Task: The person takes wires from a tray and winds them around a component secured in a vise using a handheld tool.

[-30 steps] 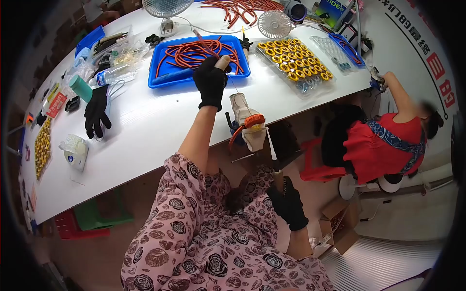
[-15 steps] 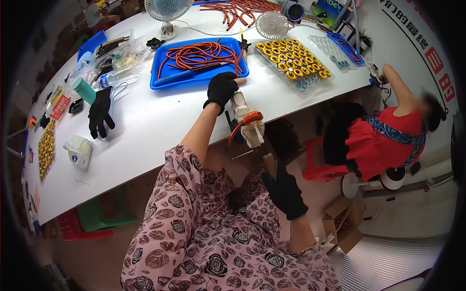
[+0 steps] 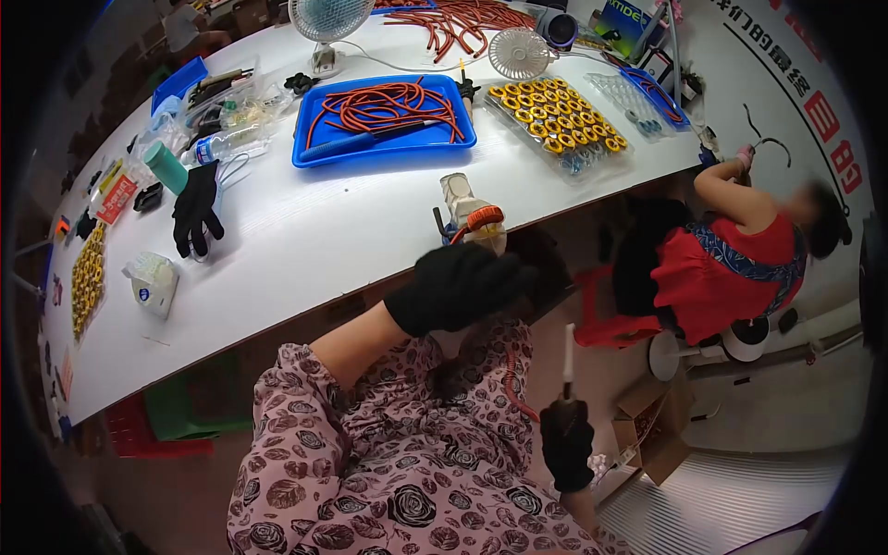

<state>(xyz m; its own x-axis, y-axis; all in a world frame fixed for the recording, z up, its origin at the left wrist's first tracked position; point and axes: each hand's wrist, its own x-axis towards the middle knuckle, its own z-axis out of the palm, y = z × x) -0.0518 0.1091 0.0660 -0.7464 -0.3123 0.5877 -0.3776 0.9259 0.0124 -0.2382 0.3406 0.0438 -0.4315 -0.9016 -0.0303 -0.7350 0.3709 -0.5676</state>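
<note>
My left hand [image 3: 461, 289], in a black glove, is just in front of the clamp [image 3: 476, 217] on the table's front edge. Its fingers point right and look blurred, so what they hold is hidden. The clamp has an orange-red ring and pale wrapped jaws. Below those fingers a red cord [image 3: 511, 384] hangs in front of the patterned dress. Lower right, my right hand [image 3: 567, 444], also black-gloved, is closed around a dark-handled tool with a pale rod [image 3: 569, 356] pointing upward.
A blue tray [image 3: 314, 159] holds red cords and a blue-handled tool. Yellow ring pieces [image 3: 560, 116] fill a clear tray. A tissue pack [image 3: 153, 282], black glove [image 3: 196, 208] and fan [image 3: 328, 18] stand or lie leftward. A person in red [image 3: 731, 268] sits at right.
My left hand has come back from the blue tray toward me, in front of the clamp. My right hand has moved down and right, away from the clamp, with its tool.
</note>
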